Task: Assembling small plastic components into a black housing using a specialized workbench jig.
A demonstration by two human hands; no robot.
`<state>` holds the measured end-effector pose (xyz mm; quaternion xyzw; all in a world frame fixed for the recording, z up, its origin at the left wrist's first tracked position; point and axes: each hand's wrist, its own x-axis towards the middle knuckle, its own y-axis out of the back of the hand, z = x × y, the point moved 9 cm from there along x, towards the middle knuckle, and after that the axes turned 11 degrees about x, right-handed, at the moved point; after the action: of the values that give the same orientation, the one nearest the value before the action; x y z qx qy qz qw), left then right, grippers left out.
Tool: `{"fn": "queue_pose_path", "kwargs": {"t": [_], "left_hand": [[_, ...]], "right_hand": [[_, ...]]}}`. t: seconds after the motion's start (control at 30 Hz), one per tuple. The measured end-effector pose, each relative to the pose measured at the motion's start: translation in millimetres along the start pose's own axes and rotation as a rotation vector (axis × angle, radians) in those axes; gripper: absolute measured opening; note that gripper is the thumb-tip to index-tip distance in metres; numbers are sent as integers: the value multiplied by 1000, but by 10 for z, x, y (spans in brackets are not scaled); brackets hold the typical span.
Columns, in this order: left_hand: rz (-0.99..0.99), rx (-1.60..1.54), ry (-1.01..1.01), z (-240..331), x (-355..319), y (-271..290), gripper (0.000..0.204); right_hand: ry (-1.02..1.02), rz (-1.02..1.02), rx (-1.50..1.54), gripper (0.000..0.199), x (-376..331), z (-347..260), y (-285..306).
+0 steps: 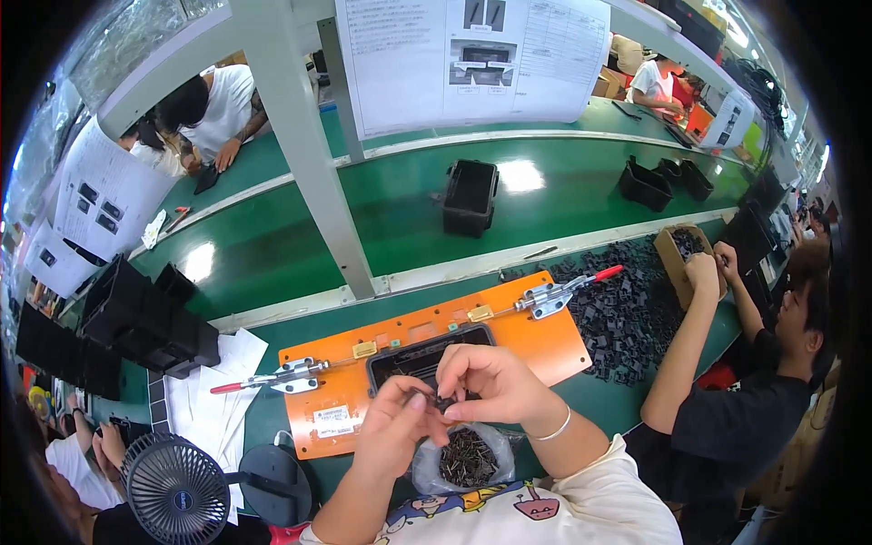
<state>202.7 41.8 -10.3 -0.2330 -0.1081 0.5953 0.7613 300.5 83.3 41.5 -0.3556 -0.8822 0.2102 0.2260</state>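
Observation:
My left hand (400, 420) and my right hand (495, 386) meet over the front of an orange fixture plate (545, 341). Their fingers are closed on a small black part (445, 401), mostly hidden by the fingertips. Just behind them a black plastic case (427, 352) lies in the middle of the plate, partly covered by my right hand. Below my hands sits a clear plastic bag (501, 445) filled with small dark metal pins (468, 457). Red-handled toggle clamps (300, 374) (548, 300) are mounted at both ends of the plate.
Loose black plastic parts (627, 313) are heaped at the right, beside a co-worker's hands at a cardboard box (677, 263). Papers (213, 386), stacked black cases (150, 318) and a fan (177, 490) stand left. Behind a metal post (313, 154), a green belt (391, 209) carries black cases (470, 198).

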Motion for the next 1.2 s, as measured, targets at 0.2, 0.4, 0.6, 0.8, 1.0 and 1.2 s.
{"fn": "queue_pose_path", "kwargs": {"t": [0.2,0.4,0.6,0.8,1.0,1.2], "left_hand": [[-68,-168,6,0,-20,-21,17],[-77,-52,-35,-6,-40,9,17],[35,202,-320,149,-128,-4,21],[59,330,-434,211,-167,-28,15],[404,897,-656,534,-271,231,10],[401,744,-458,495,-108,454,14]], "right_hand": [[218,-53,-568,21,13,-160,-231],[548,-130,-1000,24,-101,-313,-516],[437,91,-720,20,-78,-362,-269],[-195,138,-147,22,-98,235,36],[120,462,-1146,11,139,-548,683],[50,101,-1427,11,540,-396,813]]}}
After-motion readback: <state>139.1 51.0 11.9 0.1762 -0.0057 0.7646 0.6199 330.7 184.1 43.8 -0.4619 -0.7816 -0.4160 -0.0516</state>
